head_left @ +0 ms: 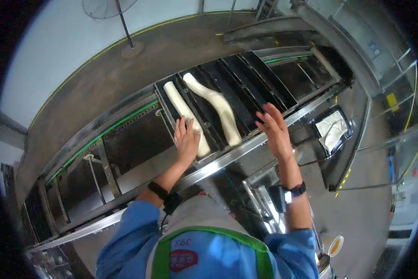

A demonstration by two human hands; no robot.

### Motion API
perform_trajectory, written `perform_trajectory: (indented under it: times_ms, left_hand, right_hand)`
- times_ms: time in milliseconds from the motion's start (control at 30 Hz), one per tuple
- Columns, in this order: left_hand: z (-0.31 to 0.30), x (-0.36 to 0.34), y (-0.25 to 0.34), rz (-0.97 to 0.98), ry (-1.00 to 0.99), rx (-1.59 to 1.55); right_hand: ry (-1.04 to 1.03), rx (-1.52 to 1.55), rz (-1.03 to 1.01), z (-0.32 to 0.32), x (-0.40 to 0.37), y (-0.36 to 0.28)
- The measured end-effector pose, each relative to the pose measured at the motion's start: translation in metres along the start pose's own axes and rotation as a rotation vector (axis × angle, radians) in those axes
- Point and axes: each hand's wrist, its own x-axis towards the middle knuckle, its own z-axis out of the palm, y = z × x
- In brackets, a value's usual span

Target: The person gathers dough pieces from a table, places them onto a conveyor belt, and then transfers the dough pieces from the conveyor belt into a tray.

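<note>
A long pale dough roll [176,98] lies lengthwise in the leftmost slot of a black, several-slot baking tin [227,86]. My left hand [186,143] rests on the lower half of this roll, fingers stretched out and not wrapped around it. In the slot beside it, a second dough roll [224,111] lies in a wavy bend. My right hand [276,132] is raised over the tin's near right edge, fingers apart, with nothing in it. It does not touch either roll.
The tin sits on a metal-framed conveyor [102,162] running from lower left to upper right. At the right stands a black tray [333,130] with a whitish sheet of material in it. A white bucket [331,244] is at lower right, and a stand fan [123,23] stands by the wall.
</note>
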Motion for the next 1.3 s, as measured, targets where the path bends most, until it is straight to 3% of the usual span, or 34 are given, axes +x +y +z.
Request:
perform_trajectory:
  times_ms: [67, 133, 167, 200, 233, 300, 333, 367, 400, 500, 600, 633, 667, 733, 800, 933, 1100, 1200, 1300]
  left_hand:
    - [-0.004, -0.002, -0.001, 0.010, 0.062, 0.023]
    - [-0.008, -0.001, -0.007, -0.018, 0.133, 0.042]
    - [-0.007, -0.002, -0.010, -0.007, 0.173, 0.052]
    - [-0.009, -0.002, -0.012, 0.019, 0.182, 0.053]
    - [-0.009, -0.002, -0.011, 0.021, 0.180, 0.050]
    - [-0.010, -0.004, -0.010, 0.021, 0.166, 0.046]
    - [-0.009, -0.005, -0.010, 0.026, 0.163, 0.066]
    - [-0.007, -0.005, -0.009, 0.034, 0.160, 0.083]
    - [-0.005, -0.005, -0.007, 0.038, 0.153, 0.075]
    - [-0.003, -0.008, -0.003, 0.073, 0.188, 0.102]
    - [-0.013, -0.007, 0.010, 0.188, 0.177, 0.229]
    - [-0.015, -0.007, 0.013, 0.214, 0.172, 0.249]
    - [-0.015, -0.005, 0.014, 0.206, 0.185, 0.248]
    - [-0.015, -0.007, 0.012, 0.222, 0.144, 0.240]
    - [-0.015, -0.007, 0.011, 0.203, 0.149, 0.232]
    - [-0.018, -0.007, 0.011, 0.195, 0.172, 0.212]
    - [-0.025, -0.007, 0.012, 0.190, 0.147, 0.202]
    - [-0.028, -0.006, 0.014, 0.183, 0.150, 0.179]
    - [-0.028, -0.006, 0.011, 0.186, 0.147, 0.185]
  right_hand:
    - [0.095, -0.235, 0.060, -0.037, -0.026, 0.006]
    - [0.187, -0.663, -0.020, -0.126, -0.071, 0.055]
    - [0.142, -1.295, -0.114, -0.176, -0.105, 0.070]
    - [0.181, -1.409, 0.099, -0.210, -0.149, 0.078]
    - [0.282, -1.548, 0.121, -0.266, -0.208, 0.111]
    - [0.248, -1.630, 0.910, -0.310, -0.301, 0.126]
    - [0.168, -1.471, 1.130, -0.347, -0.349, 0.150]
    - [0.370, -1.465, 1.150, -0.261, -0.344, 0.099]
    - [0.369, -1.580, 1.033, -0.290, -0.375, 0.125]
    - [0.414, -1.850, 0.759, -0.273, -0.366, 0.129]
    - [0.301, -1.706, 0.686, -0.301, -0.354, 0.132]
    - [0.412, -1.323, 0.502, -0.274, -0.341, 0.099]
    - [0.595, -0.707, 0.289, -0.313, -0.354, 0.130]
    - [0.574, -0.451, 0.453, -0.249, -0.305, 0.056]
    - [0.444, -0.440, 0.366, -0.182, -0.248, 0.004]
    - [0.193, -0.496, 0.150, -0.108, -0.145, -0.034]
    - [0.128, -0.401, -0.199, -0.032, -0.065, -0.098]
    - [-0.007, -0.526, -0.264, -0.019, -0.020, -0.115]
    - [0.023, -0.653, -0.276, -0.012, 0.026, -0.092]
